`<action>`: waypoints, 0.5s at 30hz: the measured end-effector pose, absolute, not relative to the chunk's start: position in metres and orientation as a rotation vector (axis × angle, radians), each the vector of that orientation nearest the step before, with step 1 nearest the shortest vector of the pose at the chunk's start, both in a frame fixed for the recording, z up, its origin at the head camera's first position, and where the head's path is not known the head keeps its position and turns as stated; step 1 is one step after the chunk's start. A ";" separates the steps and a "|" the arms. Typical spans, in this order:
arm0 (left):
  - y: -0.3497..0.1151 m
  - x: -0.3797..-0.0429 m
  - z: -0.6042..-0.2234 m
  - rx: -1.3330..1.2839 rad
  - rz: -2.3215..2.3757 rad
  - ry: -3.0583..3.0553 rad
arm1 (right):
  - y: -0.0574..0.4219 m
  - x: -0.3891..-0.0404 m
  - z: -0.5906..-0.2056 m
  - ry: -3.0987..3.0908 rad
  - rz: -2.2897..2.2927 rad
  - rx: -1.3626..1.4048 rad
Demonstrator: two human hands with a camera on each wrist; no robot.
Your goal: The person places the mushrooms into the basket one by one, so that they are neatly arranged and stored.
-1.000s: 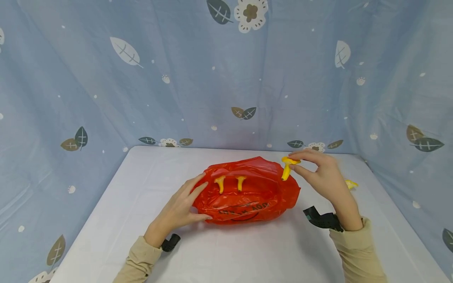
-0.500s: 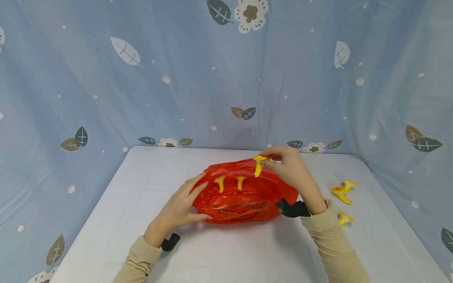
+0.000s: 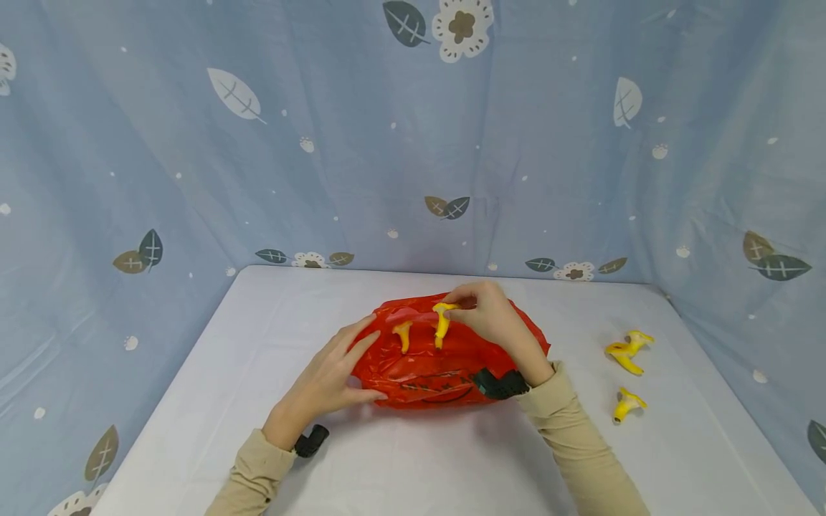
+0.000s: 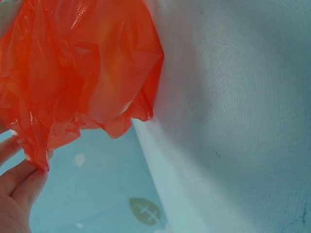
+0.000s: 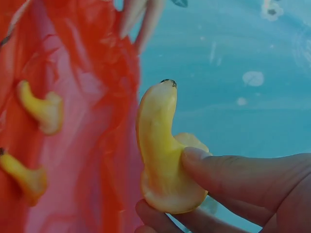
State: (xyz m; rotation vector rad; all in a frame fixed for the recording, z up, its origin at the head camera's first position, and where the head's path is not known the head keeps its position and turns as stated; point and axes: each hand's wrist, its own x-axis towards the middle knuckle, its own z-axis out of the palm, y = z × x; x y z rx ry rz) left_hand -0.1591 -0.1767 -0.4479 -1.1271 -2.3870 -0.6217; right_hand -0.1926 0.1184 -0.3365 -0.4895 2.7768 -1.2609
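Fingers (image 5: 228, 177) of the right hand (image 3: 493, 319) pinch a small yellow mushroom (image 3: 442, 322) by its cap, stem pointing down, just above the mouth of the red plastic bag (image 3: 452, 358) at the middle of the head view. A second ago that same mushroom was held out past the bag's right edge; half a second ago it hung over the rim; now it sits over the opening, right beside the two mushrooms (image 5: 41, 111) already lying inside, one of which it partly hides in the head view. That steady leftward drift suggests the piece is close to being let go into the bag (though the pinch looks firm as yet). The left hand (image 3: 329, 383) has not moved: its fingers lie spread along the bag's left edge, and the left wrist view shows fingertips (image 4: 19, 179) nipping the crumpled plastic there. Further out, three loose yellow mushrooms (image 3: 626, 351) lie on the white table (image 3: 452, 459) at the right of the frame, well apart from the bag. Blue leaf-printed cloth (image 3: 258, 143) hangs behind and at both sides.
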 end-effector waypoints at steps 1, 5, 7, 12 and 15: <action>-0.177 -0.159 -0.448 -1.127 -0.621 -2.388 | 0.120 -0.194 -0.341 2.777 -1.247 -0.477; -0.176 -0.159 -0.447 -1.127 -0.626 -2.394 | 0.130 -0.201 -0.358 2.775 -1.218 -0.451; -0.176 -0.159 -0.447 -1.123 -0.628 -2.402 | 0.134 -0.203 -0.365 2.772 -1.212 -0.441; -0.176 -0.159 -0.448 -1.122 -0.624 -2.404 | 0.142 -0.204 -0.379 2.763 -1.198 -0.383; -0.176 -0.159 -0.448 -1.127 -0.623 -2.394 | 0.144 -0.205 -0.386 2.775 -1.187 -0.347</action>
